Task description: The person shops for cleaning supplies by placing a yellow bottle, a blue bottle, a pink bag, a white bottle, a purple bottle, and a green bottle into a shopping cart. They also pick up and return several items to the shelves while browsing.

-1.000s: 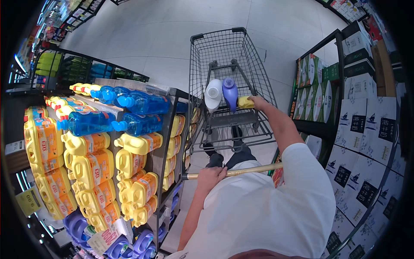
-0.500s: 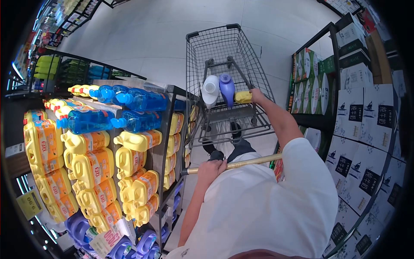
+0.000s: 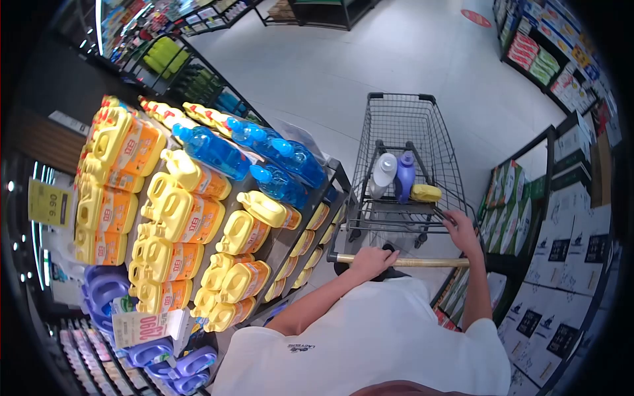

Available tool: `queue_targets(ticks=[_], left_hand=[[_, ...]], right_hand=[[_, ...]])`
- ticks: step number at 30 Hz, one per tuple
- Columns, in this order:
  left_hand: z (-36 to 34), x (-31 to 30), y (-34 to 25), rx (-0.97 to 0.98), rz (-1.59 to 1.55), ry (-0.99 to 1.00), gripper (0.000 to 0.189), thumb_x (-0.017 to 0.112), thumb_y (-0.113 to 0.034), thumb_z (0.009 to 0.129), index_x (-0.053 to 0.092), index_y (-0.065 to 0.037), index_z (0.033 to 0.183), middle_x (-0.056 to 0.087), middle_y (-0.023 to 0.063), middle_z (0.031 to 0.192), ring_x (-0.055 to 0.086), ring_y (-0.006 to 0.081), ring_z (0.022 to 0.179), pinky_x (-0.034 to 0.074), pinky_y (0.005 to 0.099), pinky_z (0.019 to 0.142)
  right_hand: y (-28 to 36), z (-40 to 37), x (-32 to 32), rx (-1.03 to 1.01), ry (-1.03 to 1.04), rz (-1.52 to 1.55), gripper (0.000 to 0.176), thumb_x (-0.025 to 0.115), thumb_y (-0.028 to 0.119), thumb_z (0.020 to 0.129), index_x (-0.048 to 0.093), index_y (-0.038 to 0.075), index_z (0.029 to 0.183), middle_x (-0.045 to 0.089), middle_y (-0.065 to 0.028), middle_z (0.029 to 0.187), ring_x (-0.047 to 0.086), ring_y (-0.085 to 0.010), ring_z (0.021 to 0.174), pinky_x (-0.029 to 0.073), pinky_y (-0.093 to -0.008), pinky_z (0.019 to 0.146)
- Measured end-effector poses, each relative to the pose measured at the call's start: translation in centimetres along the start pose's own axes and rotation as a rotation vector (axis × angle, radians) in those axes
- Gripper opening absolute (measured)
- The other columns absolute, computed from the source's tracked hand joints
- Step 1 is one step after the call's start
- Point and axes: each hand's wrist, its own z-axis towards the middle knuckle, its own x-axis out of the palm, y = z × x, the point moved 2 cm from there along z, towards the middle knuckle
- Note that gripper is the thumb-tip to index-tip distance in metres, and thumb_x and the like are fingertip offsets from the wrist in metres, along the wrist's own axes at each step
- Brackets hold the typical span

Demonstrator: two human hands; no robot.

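A black wire shopping cart (image 3: pixel 401 99) stands in front of me. My left hand (image 3: pixel 373 263) is wrapped round its wood-coloured handle (image 3: pixel 429 263), near the left end. Just above the bar's right end, my right hand (image 3: pixel 460 232) is off the goods, fingers apart, fingertips close to the basket's rear right edge. In the cart lie a white bottle (image 3: pixel 382 177), a purple bottle (image 3: pixel 405 177) beside it, and a small yellow pack (image 3: pixel 426 193) to their right, the nearest of the three to my right hand.
Close on the left, a display holds yellow jugs (image 3: pixel 191 218) and blue bottles (image 3: pixel 214 152), with purple jugs (image 3: pixel 105 294) lower down. White cartons (image 3: pixel 574 237) are stacked on the right beside green-and-white packs (image 3: pixel 512 211). Pale floor (image 3: pixel 330 66) stretches ahead between shelves.
My right hand has let go of the yellow pack and drawn back toward the handle. The pack stays in the cart. My view has turned, so the cart appears farther right.
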Motion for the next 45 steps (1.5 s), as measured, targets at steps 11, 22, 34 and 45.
queue_targets(ticks=[11, 22, 34, 45], left_hand=[[6.5, -3.8, 6.0, -0.129, 0.183, 0.084, 0.057, 0.044, -0.051, 0.103, 0.073, -0.007, 0.082, 0.062, 0.0174, 0.058, 0.066, 0.0382, 0.059, 0.051, 0.049, 0.056], [12.4, -4.2, 6.0, -0.181, 0.195, -0.01, 0.076, 0.032, -0.057, 0.104, 0.073, -0.005, 0.067, 0.068, 0.02, 0.066, 0.068, 0.0409, 0.067, 0.055, 0.0504, 0.067], [17.1, -5.8, 8.2, -0.249, 0.187, -0.099, 0.07, 0.035, -0.053, 0.104, 0.073, -0.006, 0.07, 0.067, 0.0206, 0.066, 0.068, 0.0404, 0.064, 0.054, 0.0513, 0.062], [22.7, -8.3, 10.7, -0.283, 0.212, -0.247, 0.058, 0.045, -0.043, 0.104, 0.072, -0.008, 0.066, 0.067, 0.0138, 0.06, 0.068, 0.0351, 0.057, 0.053, 0.0472, 0.054]], right_hand=[[-1.0, 0.1, 2.2, 0.064, -0.438, -0.388, 0.031, 0.054, 0.03, 0.103, 0.071, 0.004, 0.098, 0.07, -0.0151, 0.088, 0.066, -0.038, 0.087, 0.048, -0.0476, 0.076], [-3.4, 9.6, -0.8, 0.076, -0.394, -0.451, 0.051, 0.045, 0.04, 0.104, 0.077, 0.005, 0.086, 0.072, -0.0155, 0.076, 0.069, -0.0374, 0.076, 0.051, -0.0482, 0.072], [-5.3, 20.5, -1.5, 0.059, -0.18, -0.549, 0.068, 0.031, 0.053, 0.106, 0.079, 0.009, 0.087, 0.072, -0.0164, 0.079, 0.07, -0.0388, 0.081, 0.052, -0.0497, 0.077], [-5.4, 33.3, -1.4, -0.045, -0.052, -0.55, 0.069, 0.032, 0.056, 0.105, 0.08, 0.01, 0.085, 0.073, -0.0083, 0.071, 0.072, -0.0314, 0.078, 0.053, -0.0435, 0.075]])
